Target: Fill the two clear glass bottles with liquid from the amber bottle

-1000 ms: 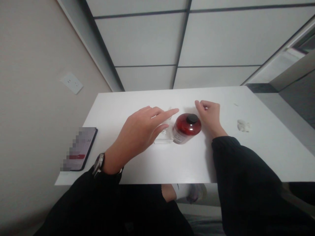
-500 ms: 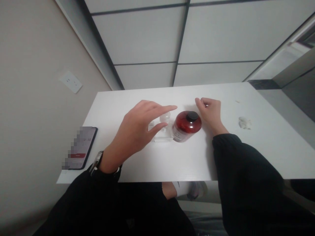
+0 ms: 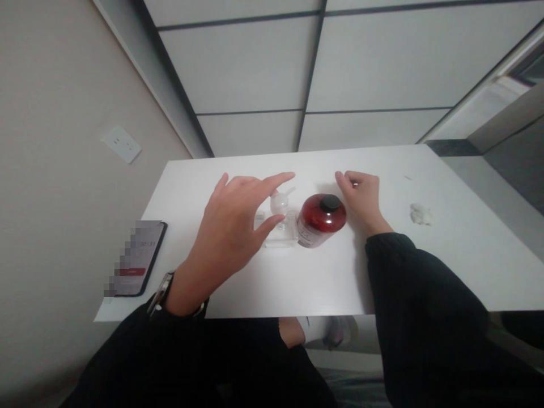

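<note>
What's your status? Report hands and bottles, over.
Left hand open, hovering over clear stoppered bottle. Right hand curled on table beside red bottle. Bottles side by side; phone, crumpled wad well aside.

Table (image 3: 425,266): white, against beige wall.
Phone (image 3: 138,260): dark, at the table's left edge.
Socket (image 3: 121,144): white, on wall.
Wad (image 3: 420,214): white, crumpled, table's right side.
</note>
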A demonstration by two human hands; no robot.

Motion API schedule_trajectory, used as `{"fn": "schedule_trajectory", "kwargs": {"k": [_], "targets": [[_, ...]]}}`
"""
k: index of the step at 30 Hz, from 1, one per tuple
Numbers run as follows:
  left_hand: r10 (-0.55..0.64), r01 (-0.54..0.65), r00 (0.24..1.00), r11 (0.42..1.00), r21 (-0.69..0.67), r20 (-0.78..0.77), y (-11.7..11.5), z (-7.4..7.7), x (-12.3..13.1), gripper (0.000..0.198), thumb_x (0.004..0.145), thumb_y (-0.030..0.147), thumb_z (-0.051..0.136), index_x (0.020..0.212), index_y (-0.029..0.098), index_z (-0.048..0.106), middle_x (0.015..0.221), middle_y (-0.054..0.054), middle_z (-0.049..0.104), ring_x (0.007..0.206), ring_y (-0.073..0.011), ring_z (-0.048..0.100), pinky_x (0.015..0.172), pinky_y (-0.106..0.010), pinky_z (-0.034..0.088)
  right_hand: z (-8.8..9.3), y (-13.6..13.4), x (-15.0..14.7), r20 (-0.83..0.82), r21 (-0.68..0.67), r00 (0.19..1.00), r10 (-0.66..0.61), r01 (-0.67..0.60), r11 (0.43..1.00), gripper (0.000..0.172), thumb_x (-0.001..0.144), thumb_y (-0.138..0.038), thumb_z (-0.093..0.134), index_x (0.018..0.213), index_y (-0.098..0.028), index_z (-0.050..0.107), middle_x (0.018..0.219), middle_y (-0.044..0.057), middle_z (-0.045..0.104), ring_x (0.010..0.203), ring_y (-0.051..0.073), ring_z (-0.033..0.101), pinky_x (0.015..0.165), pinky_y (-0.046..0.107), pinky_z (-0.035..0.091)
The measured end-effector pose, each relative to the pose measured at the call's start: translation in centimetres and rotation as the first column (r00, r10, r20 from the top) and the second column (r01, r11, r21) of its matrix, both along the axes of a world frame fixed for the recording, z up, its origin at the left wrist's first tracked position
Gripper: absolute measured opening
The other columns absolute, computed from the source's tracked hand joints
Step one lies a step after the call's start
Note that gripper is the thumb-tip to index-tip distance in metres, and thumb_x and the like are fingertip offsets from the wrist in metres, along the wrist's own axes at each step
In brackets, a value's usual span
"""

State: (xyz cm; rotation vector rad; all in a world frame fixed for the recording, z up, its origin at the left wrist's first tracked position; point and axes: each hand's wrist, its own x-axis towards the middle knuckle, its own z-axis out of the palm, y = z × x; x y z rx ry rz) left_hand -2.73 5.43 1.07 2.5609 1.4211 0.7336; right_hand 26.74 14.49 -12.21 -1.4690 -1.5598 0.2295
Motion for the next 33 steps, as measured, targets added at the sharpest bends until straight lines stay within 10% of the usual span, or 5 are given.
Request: {"fn": "schedule_trajectory", "kwargs": {"k": [33], "targets": [[0.006, -0.006, 1.000, 1.000, -0.017, 0.006, 0.33, -0.30, -0.26, 0.051, 0.096, 0.024, 0.073, 0.145, 0.030, 0.061, 0.126, -0.004, 0.078, 0.121, -0.0285, 0.070, 0.123, -0.059, 0.040, 0.12, 0.12, 0.06, 0.015, 0.010, 1.000, 0.006, -0.006, 1.000, 0.058, 0.095, -0.050, 0.058, 0.056, -0.025, 0.023, 0.056, -0.005, 0.020, 0.057, 0.012, 0.024, 0.058, 0.034, 0.021]]}}
